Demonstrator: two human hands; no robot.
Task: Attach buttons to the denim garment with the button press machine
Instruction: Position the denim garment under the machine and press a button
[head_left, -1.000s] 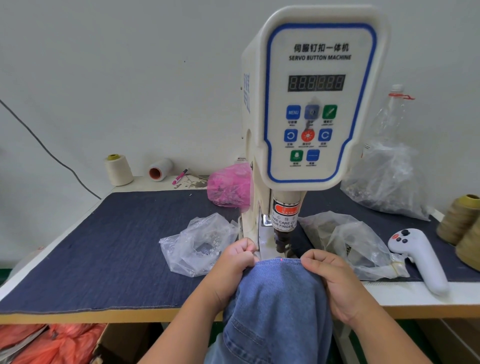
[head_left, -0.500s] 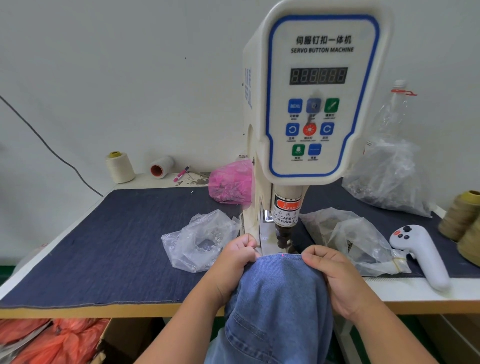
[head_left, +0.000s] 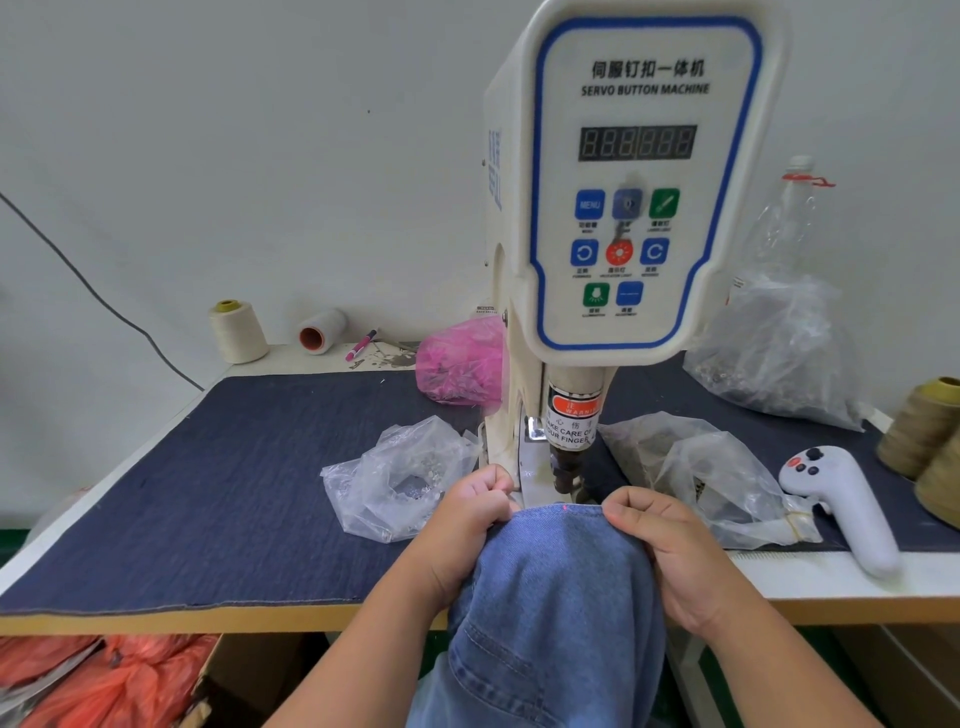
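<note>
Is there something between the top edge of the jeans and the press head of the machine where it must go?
Nothing visible blocks it. The jeans edge, held by the left hand and the right hand, lies just in front of the press head, with only bare machine base between. The plastic bags lie off to both sides.

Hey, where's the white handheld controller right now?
The white controller lies on the table's right side in the head view, right of the clear plastic bag and just left of the tan thread cones.
</note>
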